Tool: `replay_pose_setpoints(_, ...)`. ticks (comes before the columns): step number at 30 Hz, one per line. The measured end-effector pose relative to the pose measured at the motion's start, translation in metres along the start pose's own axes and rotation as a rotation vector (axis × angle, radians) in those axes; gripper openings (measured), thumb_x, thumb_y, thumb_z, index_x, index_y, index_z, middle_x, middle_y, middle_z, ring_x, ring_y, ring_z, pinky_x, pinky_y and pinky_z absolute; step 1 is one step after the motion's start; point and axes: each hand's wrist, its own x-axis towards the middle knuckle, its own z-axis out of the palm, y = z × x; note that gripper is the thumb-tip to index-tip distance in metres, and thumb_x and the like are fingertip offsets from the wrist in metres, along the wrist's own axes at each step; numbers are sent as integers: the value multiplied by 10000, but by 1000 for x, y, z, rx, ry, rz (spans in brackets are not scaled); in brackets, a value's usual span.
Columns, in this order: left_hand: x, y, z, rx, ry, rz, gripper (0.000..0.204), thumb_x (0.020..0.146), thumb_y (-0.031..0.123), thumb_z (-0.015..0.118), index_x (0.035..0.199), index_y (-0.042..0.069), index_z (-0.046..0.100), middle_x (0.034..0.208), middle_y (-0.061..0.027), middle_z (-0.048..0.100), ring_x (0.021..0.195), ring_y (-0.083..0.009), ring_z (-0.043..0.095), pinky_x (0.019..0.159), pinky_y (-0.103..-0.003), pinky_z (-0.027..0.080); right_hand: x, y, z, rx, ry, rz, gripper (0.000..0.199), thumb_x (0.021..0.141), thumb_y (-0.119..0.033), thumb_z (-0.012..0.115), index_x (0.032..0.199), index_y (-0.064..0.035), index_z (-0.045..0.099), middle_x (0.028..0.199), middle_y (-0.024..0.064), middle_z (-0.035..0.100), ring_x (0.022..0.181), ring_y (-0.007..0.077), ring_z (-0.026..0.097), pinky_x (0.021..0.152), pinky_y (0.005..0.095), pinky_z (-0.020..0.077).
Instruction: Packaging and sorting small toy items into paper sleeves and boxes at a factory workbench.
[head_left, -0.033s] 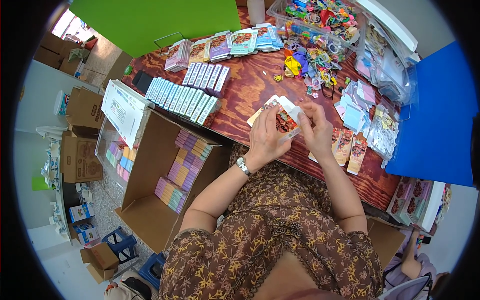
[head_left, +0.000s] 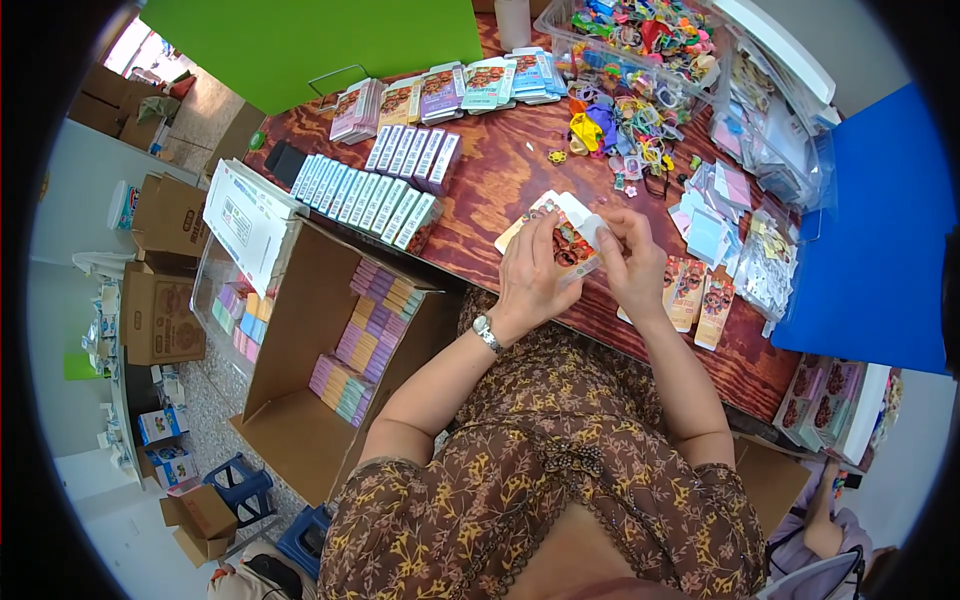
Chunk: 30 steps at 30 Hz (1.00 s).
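Note:
Over the near edge of the reddish wooden table (head_left: 500,190) both hands hold one small printed carton (head_left: 570,240) with a picture on its face. My left hand (head_left: 530,275), with a watch on its wrist, grips the carton from the left. My right hand (head_left: 630,258) pinches a white flap at the carton's right end. A row of closed small cartons (head_left: 375,190) lies to the left on the table. Flat orange cartons (head_left: 700,295) lie just right of my right hand.
An open cardboard box (head_left: 320,350) with stacked coloured packs stands at the table's left. A clear bin of colourful small items (head_left: 650,40) and plastic bags (head_left: 770,110) sit at the back right. Stacks of flat cartons (head_left: 450,90) line the far edge. A blue panel (head_left: 880,240) is at right.

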Motion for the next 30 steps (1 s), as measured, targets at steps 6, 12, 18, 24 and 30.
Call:
replay_pose_setpoints(6,0,5,-5,92,0,18,952,632,178,842,1434,-56,385,1270,-246,527,1144,-402,548,993,-486,452,8,-10,-16,-327,-191,-321,156,891,25,656,1035,-25,689,940,132,697,784,253,705,668,328,549)
replay_pose_setpoints(12,4,11,-2,155,53,107,899,658,142,811,1434,-48,401,1253,-212,541,1145,-387,548,1023,-518,417,4,-10,-11,-524,-54,-469,208,867,57,641,1042,-33,709,907,131,690,807,272,704,692,348,549)
replay_pose_setpoints(18,4,7,-3,-26,10,12,849,672,115,793,1436,17,436,1190,-188,573,1069,-363,599,921,-467,501,4,-22,-17,-201,-101,-209,207,902,-12,674,1104,-42,701,1164,130,662,968,236,701,732,359,567)
replay_pose_setpoints(24,12,14,-13,-133,7,-91,725,676,127,834,1322,66,511,1136,-162,623,992,-344,656,770,-420,563,-11,-7,-19,-254,-57,-457,219,864,-98,763,1078,-69,723,1319,194,592,1115,335,664,908,397,570)
replay_pose_setpoints(30,13,13,-8,-123,14,-6,625,679,125,829,1228,64,536,1111,-160,619,968,-364,649,769,-432,556,-12,-2,-19,-322,-143,-518,245,899,-76,717,1141,-39,719,1319,198,588,1066,278,651,854,321,547)
